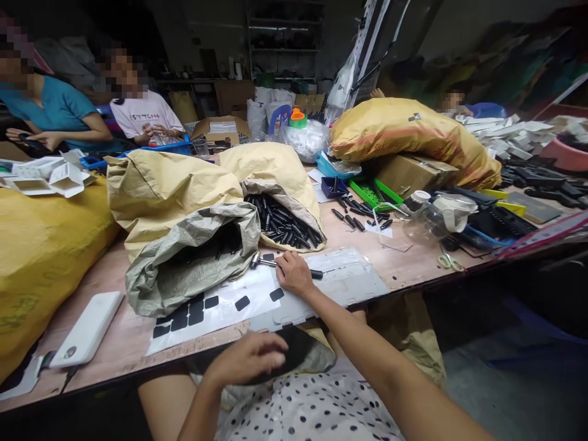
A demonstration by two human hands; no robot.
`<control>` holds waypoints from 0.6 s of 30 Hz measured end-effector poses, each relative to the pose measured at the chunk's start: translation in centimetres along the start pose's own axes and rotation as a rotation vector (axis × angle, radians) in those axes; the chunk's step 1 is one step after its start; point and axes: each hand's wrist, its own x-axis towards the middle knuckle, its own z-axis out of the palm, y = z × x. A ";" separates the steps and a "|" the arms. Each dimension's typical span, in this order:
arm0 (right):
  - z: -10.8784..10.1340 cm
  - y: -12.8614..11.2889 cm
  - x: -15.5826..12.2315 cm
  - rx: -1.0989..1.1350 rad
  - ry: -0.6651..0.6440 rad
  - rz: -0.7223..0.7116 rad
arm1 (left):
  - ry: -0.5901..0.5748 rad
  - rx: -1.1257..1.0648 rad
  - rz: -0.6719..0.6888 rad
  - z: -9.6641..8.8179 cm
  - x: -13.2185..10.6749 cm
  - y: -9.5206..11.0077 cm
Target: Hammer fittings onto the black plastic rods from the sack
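My right hand (294, 274) is on the worktop, fingers curled over a small hammer-shaped tool (266, 262). Its metal head points left, and its black handle end sticks out on the right. Under it lie a grey board (340, 285) and a white sheet (220, 315) with several black rounded stickers (242, 302). My left hand (250, 355) hovers over my lap in front of the table edge, empty, fingers loosely apart. Beyond the sheet, an open sack (193, 263) gapes toward me, its inside dark. Beside it, another sack (280, 165) shows many black handle-like parts (285, 223).
A white power bank (87, 327) with a cable lies left, beside a yellow sack (46, 257). Rightward are a green tray (374, 193), loose black parts (353, 220), a clear plastic jug (432, 217) and scissors (450, 263). Two people sit across at left; another is partly visible far right.
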 end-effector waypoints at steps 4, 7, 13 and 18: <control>-0.2 -0.2 0.0 -0.005 -0.006 0.004 | 0.646 0.046 0.113 -7.6 2.9 2.3; -0.3 -0.4 0.1 -0.006 -0.012 -0.003 | 1.191 0.221 -0.001 -12.9 6.4 1.8; -0.2 -0.4 0.2 -0.013 -0.007 -0.001 | 1.303 0.410 -0.341 -16.1 10.2 2.0; -0.2 -0.3 0.1 -0.021 -0.004 -0.010 | 1.247 0.416 -0.537 -15.0 9.6 3.8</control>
